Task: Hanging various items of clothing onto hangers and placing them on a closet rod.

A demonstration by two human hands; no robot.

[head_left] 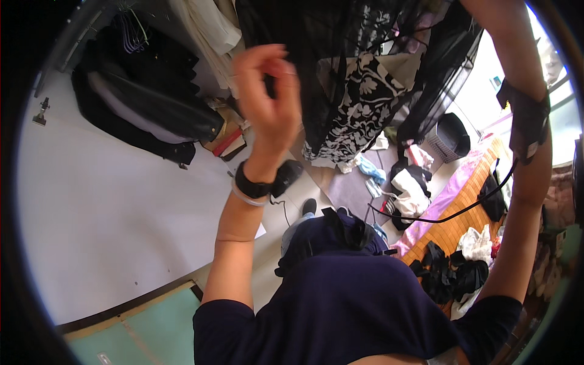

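My left hand [267, 97] is raised in front of hanging clothes, its fingers curled round toward the thumb. It is slightly blurred, and whether anything is between the fingertips cannot be made out. Just right of it hangs a sheer black garment [435, 85]. Black-and-white patterned cloth [365, 91] shows beneath the sheer layer. My right arm reaches up past the top edge, so the right hand is out of sight. A black band with a cable is strapped round that arm. The left wrist wears a black band and a pale bracelet.
Dark jackets [140, 91] hang at the far left beside a white panel [109, 201]. Loose clothes [410, 191] lie on the floor near a dark basket [451, 137]. More black clothes [447, 274] rest on an orange-brown mat [468, 210] at the right.
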